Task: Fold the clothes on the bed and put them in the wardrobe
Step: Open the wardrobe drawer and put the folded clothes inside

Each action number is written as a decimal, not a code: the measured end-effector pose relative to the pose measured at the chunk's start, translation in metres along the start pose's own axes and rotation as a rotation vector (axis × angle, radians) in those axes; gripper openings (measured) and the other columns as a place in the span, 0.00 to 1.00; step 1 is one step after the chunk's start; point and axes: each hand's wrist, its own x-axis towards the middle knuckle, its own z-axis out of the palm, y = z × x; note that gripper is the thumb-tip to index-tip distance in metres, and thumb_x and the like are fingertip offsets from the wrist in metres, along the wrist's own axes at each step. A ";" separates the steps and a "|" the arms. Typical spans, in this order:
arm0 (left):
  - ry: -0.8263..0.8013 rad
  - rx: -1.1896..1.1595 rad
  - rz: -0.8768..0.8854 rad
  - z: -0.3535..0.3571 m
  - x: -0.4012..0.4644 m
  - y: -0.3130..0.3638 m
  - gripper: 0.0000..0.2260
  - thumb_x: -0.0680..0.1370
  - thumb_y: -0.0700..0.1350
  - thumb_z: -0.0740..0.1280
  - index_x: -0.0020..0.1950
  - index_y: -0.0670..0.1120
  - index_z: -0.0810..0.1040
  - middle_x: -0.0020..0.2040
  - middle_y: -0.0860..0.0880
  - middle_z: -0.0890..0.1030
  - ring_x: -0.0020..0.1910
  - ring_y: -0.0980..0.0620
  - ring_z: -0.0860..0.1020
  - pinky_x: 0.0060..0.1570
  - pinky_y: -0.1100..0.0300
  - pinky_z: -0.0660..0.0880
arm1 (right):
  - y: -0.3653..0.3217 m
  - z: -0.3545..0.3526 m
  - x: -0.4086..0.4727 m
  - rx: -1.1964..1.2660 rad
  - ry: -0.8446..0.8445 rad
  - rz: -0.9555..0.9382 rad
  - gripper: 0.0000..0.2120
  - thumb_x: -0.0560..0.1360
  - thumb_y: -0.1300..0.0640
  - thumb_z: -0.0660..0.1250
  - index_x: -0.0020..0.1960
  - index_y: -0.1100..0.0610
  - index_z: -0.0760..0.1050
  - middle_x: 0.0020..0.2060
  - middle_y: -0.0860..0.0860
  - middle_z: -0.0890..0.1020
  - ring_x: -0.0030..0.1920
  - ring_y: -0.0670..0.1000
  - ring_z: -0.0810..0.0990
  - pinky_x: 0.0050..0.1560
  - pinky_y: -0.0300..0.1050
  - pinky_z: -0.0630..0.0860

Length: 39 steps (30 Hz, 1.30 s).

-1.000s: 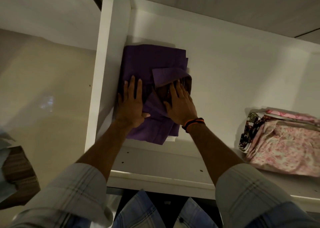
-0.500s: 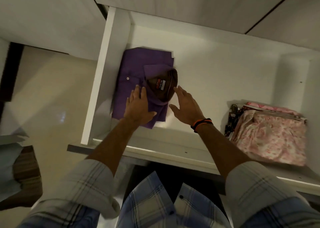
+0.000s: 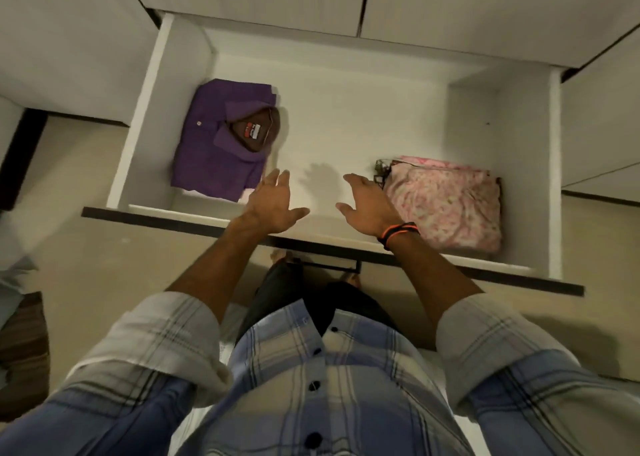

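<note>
- Head view, looking down: white wardrobe drawer (image 3: 346,133), pulled out, dark front edge nearest the person.
- Contents, left end: purple shirt (image 3: 218,144), folded, lying flat against the left wall; collar turned toward the drawer's middle, brown inner lining and a small label showing inside it; one button visible on the front.
- Contents, right end: pink floral cloth (image 3: 446,206), folded in a stack, with a darker patterned piece showing at its left edge; it sits close to the right wall and front edge.
- Shirt and pink stack lie well apart, bare white drawer floor between them.
- Left hand (image 3: 273,203): fingers spread and straight, holding nothing, above the drawer just beside the shirt's near corner.
- Right hand (image 3: 367,203): fingers spread, holding nothing, just beside the pink stack; orange-and-black band (image 3: 398,234) at the wrist.
</note>
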 end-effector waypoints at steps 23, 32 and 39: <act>-0.030 0.279 0.172 0.093 -0.111 0.000 0.46 0.77 0.57 0.69 0.80 0.45 0.40 0.80 0.43 0.37 0.78 0.40 0.39 0.76 0.41 0.48 | 0.018 0.109 -0.150 -0.312 0.102 0.126 0.42 0.78 0.51 0.64 0.80 0.60 0.41 0.79 0.58 0.42 0.79 0.57 0.42 0.78 0.57 0.47; -0.124 0.310 0.206 0.101 -0.106 -0.008 0.55 0.73 0.59 0.73 0.78 0.44 0.31 0.76 0.43 0.26 0.76 0.40 0.30 0.74 0.38 0.53 | 0.016 0.122 -0.146 -0.331 0.049 0.190 0.50 0.73 0.59 0.65 0.78 0.59 0.31 0.77 0.58 0.32 0.78 0.58 0.33 0.77 0.61 0.49; -0.157 0.324 0.196 0.089 -0.080 -0.002 0.58 0.70 0.59 0.75 0.77 0.44 0.30 0.75 0.42 0.26 0.75 0.39 0.30 0.74 0.38 0.53 | 0.023 0.104 -0.123 -0.314 0.026 0.192 0.53 0.70 0.59 0.67 0.78 0.59 0.31 0.77 0.57 0.31 0.78 0.57 0.32 0.77 0.62 0.52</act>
